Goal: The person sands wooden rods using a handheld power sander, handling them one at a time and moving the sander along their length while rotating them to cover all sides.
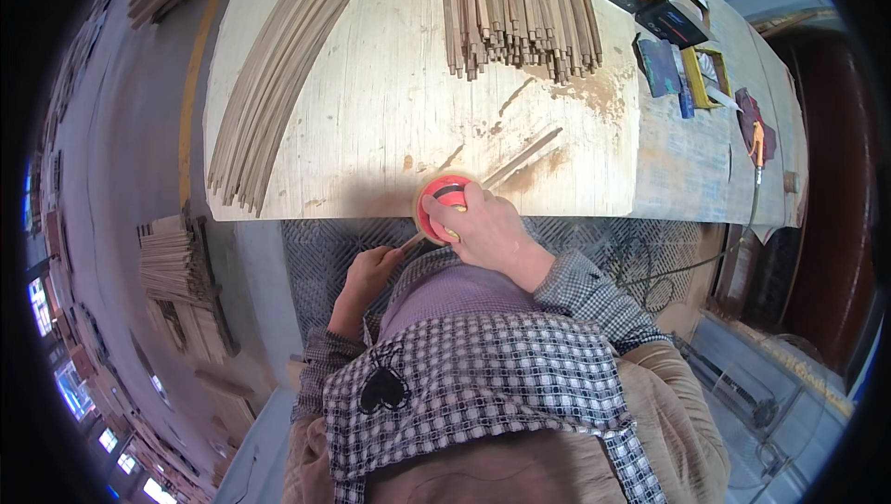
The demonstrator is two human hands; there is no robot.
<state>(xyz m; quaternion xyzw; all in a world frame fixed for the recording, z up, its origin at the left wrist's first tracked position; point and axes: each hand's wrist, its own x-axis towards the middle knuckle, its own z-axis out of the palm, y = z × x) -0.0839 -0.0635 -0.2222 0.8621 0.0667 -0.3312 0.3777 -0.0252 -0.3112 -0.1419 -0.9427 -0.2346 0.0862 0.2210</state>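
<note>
My right hand [495, 232] is closed over a round red sander [452, 190] at the front edge of the pale wooden tabletop [371, 114]. Under the sander runs a thin wooden strip [524, 156], which slants up to the right across the board. Its near end sticks out past the table edge, where my left hand [371, 272] grips it with closed fingers. The sander's disc hides the middle of the strip. Brown dust lies on the board around it.
A fanned row of wooden strips [278, 86] lies at the left, and a thick bundle of sticks [520, 12] at the back. Cardboard boxes [670, 12], a yellow box [705, 77] and an orange air gun [758, 142] with a hose stand or lie at the right. More strips [172, 263] are stacked below left.
</note>
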